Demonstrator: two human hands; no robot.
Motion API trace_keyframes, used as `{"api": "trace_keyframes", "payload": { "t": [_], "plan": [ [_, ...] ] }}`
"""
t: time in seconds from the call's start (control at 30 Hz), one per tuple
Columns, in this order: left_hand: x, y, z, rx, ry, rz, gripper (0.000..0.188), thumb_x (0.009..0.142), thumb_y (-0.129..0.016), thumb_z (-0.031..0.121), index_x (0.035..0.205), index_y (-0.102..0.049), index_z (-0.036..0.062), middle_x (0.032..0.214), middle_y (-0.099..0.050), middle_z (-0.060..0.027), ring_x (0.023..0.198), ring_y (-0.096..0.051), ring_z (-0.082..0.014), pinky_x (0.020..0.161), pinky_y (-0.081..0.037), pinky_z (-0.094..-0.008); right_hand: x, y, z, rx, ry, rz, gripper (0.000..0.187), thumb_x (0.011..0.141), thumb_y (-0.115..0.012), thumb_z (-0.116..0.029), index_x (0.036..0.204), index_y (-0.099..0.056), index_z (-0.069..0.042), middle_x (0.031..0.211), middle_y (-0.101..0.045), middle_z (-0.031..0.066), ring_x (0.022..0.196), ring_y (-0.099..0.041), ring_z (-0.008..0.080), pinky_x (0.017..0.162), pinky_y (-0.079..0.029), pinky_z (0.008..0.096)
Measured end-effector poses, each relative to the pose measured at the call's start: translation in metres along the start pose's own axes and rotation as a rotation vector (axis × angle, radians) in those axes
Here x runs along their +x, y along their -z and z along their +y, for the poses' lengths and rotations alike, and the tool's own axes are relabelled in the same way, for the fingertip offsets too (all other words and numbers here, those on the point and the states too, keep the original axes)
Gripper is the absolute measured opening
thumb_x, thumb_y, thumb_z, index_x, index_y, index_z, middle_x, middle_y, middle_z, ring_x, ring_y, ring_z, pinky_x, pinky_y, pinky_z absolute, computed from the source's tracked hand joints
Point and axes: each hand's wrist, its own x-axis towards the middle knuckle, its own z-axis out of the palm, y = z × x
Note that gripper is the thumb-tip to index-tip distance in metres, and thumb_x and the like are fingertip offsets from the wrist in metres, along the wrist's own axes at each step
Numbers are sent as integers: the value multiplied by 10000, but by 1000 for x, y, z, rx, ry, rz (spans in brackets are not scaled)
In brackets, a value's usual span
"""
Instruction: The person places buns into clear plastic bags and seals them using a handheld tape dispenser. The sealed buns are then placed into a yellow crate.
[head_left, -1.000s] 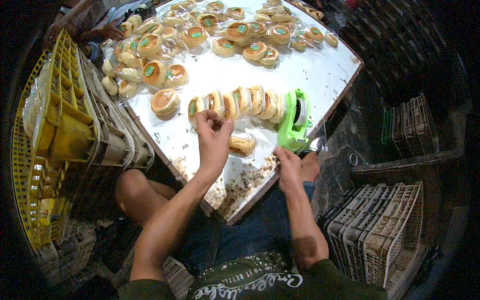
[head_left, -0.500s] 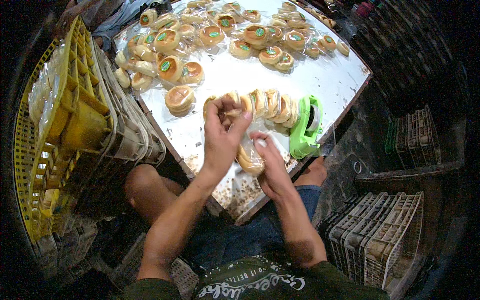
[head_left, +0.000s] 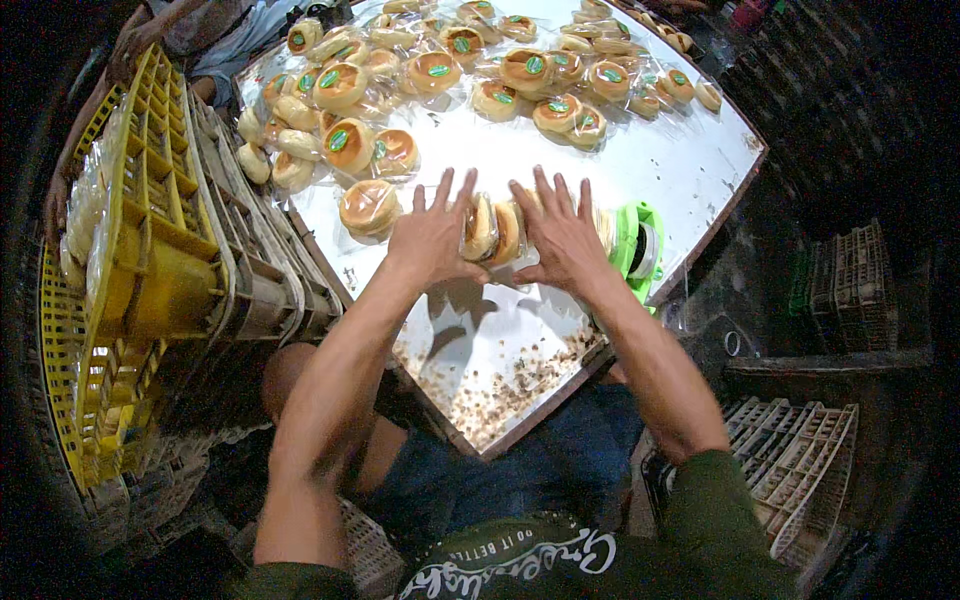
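While both palms press down side by side, the left hand (head_left: 432,238) and the right hand (head_left: 560,235) spread their fingers wide over a short row of round golden buns in clear plastic wrap (head_left: 492,230), standing on edge near the middle of the shiny white desk (head_left: 690,165). The buns show between the two hands, touching both. Just right of the right hand sits a green tape dispenser (head_left: 637,245) at the desk's edge. More wrapped buns with green stickers (head_left: 430,72) lie flat across the far side. Brown crumbs (head_left: 505,385) litter the near corner. Yellow plastic crates (head_left: 150,220) stand stacked to the left.
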Motion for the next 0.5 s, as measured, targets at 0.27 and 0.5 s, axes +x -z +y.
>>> {"api": "trace_keyframes", "payload": {
  "t": [0.27,0.5],
  "plan": [
    [-5,9,-12,-99,-8,185,919,599,-878,425,1373,-463,154,1274,-486,-175,1171,-521,-397,912,-521,-495,55,-9,4,139,174,-255,866,656,-840,-265,1402,-411,-171,1312,-508,142,1114,-571,383,1007,-431,509],
    [-50,205,4,136,-220,905,837,613,-848,466,1302,-527,116,1327,-482,-225,1187,-516,-393,915,-487,-507,98,194,-9,678,170,249,738,659,-843,-107,1313,-501,-74,1287,-546,129,1191,-548,291,997,-480,399]
  ]
}}
